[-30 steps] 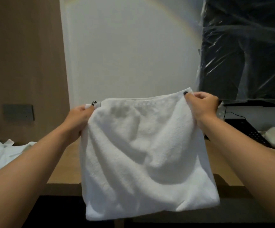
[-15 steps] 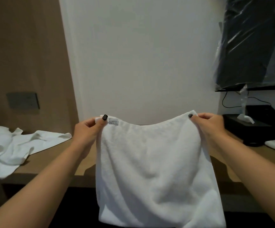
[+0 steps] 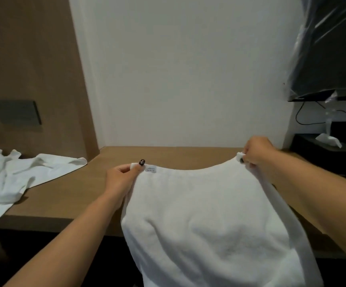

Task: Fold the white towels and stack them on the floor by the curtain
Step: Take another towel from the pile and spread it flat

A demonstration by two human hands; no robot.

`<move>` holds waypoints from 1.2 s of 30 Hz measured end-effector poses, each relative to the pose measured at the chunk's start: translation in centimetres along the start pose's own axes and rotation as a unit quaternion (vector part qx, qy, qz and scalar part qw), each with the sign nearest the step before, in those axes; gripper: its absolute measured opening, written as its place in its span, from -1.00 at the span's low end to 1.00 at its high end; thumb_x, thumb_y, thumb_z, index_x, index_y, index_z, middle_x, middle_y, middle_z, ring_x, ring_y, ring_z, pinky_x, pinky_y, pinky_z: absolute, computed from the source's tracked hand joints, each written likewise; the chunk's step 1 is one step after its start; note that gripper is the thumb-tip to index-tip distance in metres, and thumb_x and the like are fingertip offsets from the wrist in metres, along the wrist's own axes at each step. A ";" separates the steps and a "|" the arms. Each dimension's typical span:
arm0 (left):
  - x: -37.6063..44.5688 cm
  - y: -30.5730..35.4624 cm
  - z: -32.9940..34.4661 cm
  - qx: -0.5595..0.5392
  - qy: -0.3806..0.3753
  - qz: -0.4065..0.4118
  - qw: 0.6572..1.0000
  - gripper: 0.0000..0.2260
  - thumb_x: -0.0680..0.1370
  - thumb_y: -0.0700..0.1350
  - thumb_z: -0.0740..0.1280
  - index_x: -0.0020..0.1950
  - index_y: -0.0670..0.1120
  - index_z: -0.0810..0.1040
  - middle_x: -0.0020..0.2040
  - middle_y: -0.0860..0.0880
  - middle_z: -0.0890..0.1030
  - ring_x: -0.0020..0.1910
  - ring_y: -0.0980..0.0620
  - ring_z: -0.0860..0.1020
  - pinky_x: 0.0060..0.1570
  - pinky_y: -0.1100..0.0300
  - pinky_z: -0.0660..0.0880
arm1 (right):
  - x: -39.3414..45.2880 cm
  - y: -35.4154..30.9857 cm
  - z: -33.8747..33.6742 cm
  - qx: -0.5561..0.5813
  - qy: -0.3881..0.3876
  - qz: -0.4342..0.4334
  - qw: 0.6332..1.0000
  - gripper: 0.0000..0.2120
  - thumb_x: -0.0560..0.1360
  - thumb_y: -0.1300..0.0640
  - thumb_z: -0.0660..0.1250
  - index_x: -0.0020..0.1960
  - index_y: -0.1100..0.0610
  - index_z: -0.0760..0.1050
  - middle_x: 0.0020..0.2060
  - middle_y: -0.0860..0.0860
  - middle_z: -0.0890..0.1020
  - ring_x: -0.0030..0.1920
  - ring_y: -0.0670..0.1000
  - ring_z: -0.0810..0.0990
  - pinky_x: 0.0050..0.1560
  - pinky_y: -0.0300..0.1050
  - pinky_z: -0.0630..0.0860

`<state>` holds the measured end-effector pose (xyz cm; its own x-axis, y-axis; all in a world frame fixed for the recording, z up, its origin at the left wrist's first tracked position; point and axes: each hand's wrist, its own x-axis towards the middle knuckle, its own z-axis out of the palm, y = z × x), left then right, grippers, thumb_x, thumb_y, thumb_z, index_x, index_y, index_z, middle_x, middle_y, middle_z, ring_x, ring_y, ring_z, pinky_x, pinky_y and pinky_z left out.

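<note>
A white towel point(image 3: 209, 224) is hanging over the front edge of a wooden desk point(image 3: 68, 195), stretched between two hands. The left hand point(image 3: 122, 179) is pinching the towel's upper left corner between thumb and curled fingers, just beside a small sewn label point(image 3: 151, 169); a dark-painted thumbnail is showing on top. The right hand point(image 3: 259, 154) is pinching the upper right corner, fingers curled tightly round a small tuft of cloth. Between the hands the top hem is sagging in a shallow curve above the desk, while the rest is draping down past the desk's front edge and out of view at the bottom.

At the left end of the desk, well apart from the held towel, crumpled white towels point(image 3: 8, 179) are lying in a loose heap, one flap spreading flat toward the middle. At the desk's right end a black box point(image 3: 323, 154) is sitting with white tissue poking up from it. Above that, a dark screen wrapped in glossy plastic film point(image 3: 333, 48) is hanging, with thin black cables trailing below.

The held towel is looking thick, soft and nubbly; the desk is smooth, matte brown wood grain.
</note>
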<state>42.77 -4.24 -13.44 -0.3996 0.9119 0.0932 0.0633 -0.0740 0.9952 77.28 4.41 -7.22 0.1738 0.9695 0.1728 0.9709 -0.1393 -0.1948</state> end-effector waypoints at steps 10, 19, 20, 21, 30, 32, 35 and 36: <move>3.0 -4.0 0.4 0.036 -0.001 0.012 0.999 -0.91 0.49 -0.09 0.43 -0.18 -0.04 0.70 -0.21 -0.09 0.70 -0.12 -0.18 0.68 -0.08 -0.20 0.58 | 7.4 -9.1 3.1 -0.024 0.143 -0.134 0.980 -0.86 0.52 0.26 0.28 0.04 0.31 0.51 0.03 0.26 0.53 0.02 0.28 0.58 -0.11 -0.03 0.41; 4.5 -4.6 -0.5 0.088 0.120 0.048 0.988 -0.84 0.56 -0.05 0.36 0.12 0.12 0.50 -0.06 0.05 0.57 -0.07 0.07 0.56 -0.05 0.07 0.54 | 4.3 -20.8 8.9 0.057 -0.065 -0.363 0.928 -0.40 0.52 0.34 0.26 0.50 0.15 0.15 0.54 0.16 0.05 0.40 0.21 0.36 0.32 0.03 0.37; 4.5 -4.6 -0.5 0.091 0.123 0.043 0.987 -0.85 0.56 -0.06 0.35 0.11 0.09 0.50 -0.07 0.06 0.58 -0.08 0.07 0.56 -0.07 0.08 0.53 | 2.7 -21.4 9.1 0.066 -0.085 -0.360 0.927 -0.41 0.55 0.31 0.23 0.52 0.17 0.12 0.54 0.17 0.03 0.43 0.21 0.32 0.35 0.06 0.34; 4.5 -4.7 -0.5 0.096 0.124 0.034 0.987 -0.88 0.56 -0.06 0.34 0.08 0.06 0.53 -0.07 0.06 0.59 -0.08 0.07 0.57 -0.09 0.10 0.52 | 0.8 -21.4 9.2 0.069 -0.094 -0.351 0.929 -0.46 0.57 0.26 0.22 0.50 0.18 0.13 0.52 0.18 0.09 0.42 0.21 0.33 0.33 0.07 0.35; 3.5 -3.7 -0.1 0.147 0.138 0.003 0.980 -0.93 0.59 -0.05 0.31 0.05 -0.01 0.52 -0.02 0.03 0.57 -0.06 0.05 0.54 -0.12 0.11 0.54 | -12.2 -16.6 9.5 -0.052 -0.231 -0.284 0.929 -0.18 0.45 -0.50 0.02 0.56 -0.17 -0.15 0.57 0.03 -0.07 0.55 0.24 -0.12 0.38 0.50 -0.15; 2.9 -3.4 0.1 0.153 0.138 0.012 0.978 -0.91 0.59 -0.06 0.31 0.07 -0.02 0.51 0.00 0.01 0.57 -0.05 0.05 0.54 -0.16 0.14 0.52 | -12.3 -16.2 10.3 -0.053 -0.203 -0.285 0.935 -0.31 0.53 -0.42 -0.07 0.56 -0.20 -0.16 0.58 0.02 -0.13 0.55 0.22 -0.23 0.35 0.50 -0.29; 1.3 -2.6 0.0 0.151 0.122 0.024 0.981 -0.86 0.58 -0.09 0.34 0.11 -0.01 0.45 0.01 -0.01 0.56 -0.08 0.04 0.57 -0.20 0.10 0.56 | -11.3 -14.6 10.2 -0.083 -0.150 -0.308 0.936 -0.47 0.62 -0.26 -0.11 0.56 -0.21 -0.06 0.58 0.02 -0.09 0.55 0.22 -0.26 0.34 0.50 -0.33; 0.7 -2.4 0.0 0.138 0.103 0.015 0.985 -0.82 0.56 -0.11 0.36 0.13 -0.01 0.43 -0.02 -0.03 0.58 -0.15 0.02 0.61 -0.25 0.08 0.60 | -10.7 -13.6 10.0 -0.108 -0.121 -0.322 0.933 -0.50 0.63 -0.24 -0.14 0.56 -0.20 -0.03 0.58 0.05 -0.08 0.54 0.22 -0.28 0.32 0.51 -0.35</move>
<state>42.33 -3.44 -15.73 -0.5693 0.8073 0.1555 0.3134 0.0383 0.9488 60.60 -2.03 -16.10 -0.4732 0.8799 -0.0420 0.8766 0.4751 0.0769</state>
